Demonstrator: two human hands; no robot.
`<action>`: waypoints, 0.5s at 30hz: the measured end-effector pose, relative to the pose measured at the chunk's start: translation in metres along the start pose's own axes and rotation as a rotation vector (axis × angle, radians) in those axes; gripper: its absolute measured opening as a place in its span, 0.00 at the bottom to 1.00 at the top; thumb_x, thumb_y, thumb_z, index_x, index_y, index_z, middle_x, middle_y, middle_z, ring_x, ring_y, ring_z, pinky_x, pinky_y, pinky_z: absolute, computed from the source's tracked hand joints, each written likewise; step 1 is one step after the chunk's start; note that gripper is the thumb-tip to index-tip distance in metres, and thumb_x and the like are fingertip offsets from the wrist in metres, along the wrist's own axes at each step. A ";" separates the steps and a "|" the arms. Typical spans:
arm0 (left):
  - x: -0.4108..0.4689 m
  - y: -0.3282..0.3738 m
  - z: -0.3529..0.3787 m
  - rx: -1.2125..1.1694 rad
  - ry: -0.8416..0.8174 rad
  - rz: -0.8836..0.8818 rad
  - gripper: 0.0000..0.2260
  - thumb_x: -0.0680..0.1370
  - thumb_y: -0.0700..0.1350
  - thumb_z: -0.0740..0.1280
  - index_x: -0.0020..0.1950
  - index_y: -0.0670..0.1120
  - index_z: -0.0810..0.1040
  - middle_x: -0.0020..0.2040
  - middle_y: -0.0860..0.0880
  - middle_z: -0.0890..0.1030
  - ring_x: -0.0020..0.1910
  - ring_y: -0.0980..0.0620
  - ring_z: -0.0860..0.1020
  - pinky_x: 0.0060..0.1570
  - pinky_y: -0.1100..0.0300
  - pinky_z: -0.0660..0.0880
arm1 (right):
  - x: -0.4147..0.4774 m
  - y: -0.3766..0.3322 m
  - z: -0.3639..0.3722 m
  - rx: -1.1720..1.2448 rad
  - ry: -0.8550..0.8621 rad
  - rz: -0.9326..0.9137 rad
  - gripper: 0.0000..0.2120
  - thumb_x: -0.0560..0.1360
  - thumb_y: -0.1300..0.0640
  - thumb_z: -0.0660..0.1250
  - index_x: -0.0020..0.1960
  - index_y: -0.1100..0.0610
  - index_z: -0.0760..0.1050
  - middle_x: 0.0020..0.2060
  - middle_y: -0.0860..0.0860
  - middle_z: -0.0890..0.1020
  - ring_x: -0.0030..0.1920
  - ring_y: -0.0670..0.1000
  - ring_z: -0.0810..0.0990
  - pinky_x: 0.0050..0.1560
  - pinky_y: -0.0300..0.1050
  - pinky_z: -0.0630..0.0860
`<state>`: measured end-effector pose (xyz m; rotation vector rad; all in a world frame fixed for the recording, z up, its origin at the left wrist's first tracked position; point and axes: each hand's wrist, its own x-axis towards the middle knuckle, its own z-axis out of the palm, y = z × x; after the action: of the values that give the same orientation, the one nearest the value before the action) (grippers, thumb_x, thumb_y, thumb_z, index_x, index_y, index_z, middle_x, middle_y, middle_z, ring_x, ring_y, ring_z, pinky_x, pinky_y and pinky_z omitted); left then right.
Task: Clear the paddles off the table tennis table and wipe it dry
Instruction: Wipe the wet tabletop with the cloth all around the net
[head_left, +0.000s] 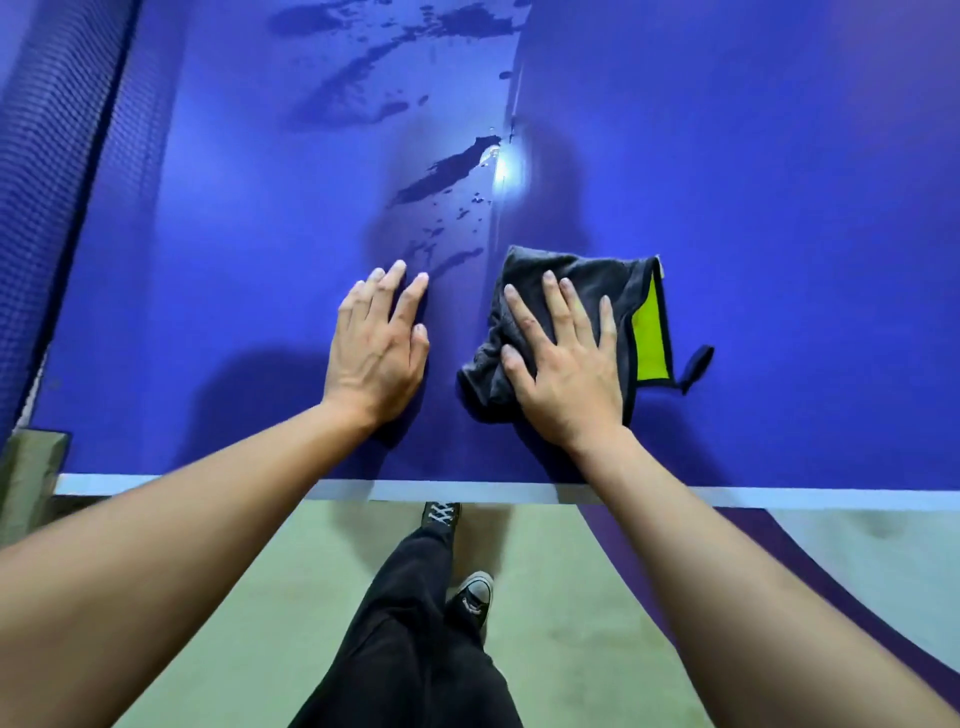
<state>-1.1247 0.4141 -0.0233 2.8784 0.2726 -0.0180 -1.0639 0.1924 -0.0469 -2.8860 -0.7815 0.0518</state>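
Observation:
The blue table tennis table fills the upper view, its white edge line near me. My right hand lies flat with straight, spread fingers on a dark grey cloth with a lime-green side and a small loop, pressing it onto the table just right of the centre line. My left hand rests flat on the bare surface left of that line, holding nothing. Dark water patches and droplets spread ahead of my hands along the centre line and further back. No paddle is in view.
The net runs along the table's left side down to a clamp post. Below the near edge are a green floor with a purple band and my dark trousers and shoes.

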 end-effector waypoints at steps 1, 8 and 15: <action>-0.012 0.001 -0.002 0.001 0.001 -0.013 0.25 0.80 0.47 0.56 0.77 0.43 0.66 0.77 0.39 0.65 0.76 0.37 0.63 0.76 0.43 0.57 | -0.017 -0.005 0.002 0.001 0.004 -0.005 0.30 0.82 0.38 0.52 0.83 0.41 0.53 0.83 0.53 0.54 0.83 0.52 0.50 0.80 0.65 0.47; -0.059 0.001 -0.011 -0.045 -0.047 -0.048 0.22 0.82 0.44 0.61 0.77 0.42 0.68 0.78 0.39 0.64 0.76 0.37 0.63 0.76 0.45 0.58 | -0.087 -0.044 0.009 0.028 0.001 -0.054 0.31 0.83 0.39 0.52 0.83 0.41 0.50 0.83 0.54 0.51 0.83 0.53 0.48 0.79 0.68 0.48; -0.034 -0.006 -0.018 -0.036 0.041 -0.031 0.16 0.78 0.45 0.60 0.64 0.43 0.77 0.71 0.41 0.73 0.66 0.39 0.73 0.61 0.44 0.69 | -0.045 -0.048 0.008 0.018 -0.015 -0.031 0.32 0.81 0.37 0.53 0.82 0.37 0.49 0.83 0.52 0.52 0.83 0.52 0.48 0.79 0.67 0.46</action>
<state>-1.1598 0.4184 -0.0061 2.8413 0.3219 0.0402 -1.1276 0.2115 -0.0477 -2.8597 -0.8235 0.0772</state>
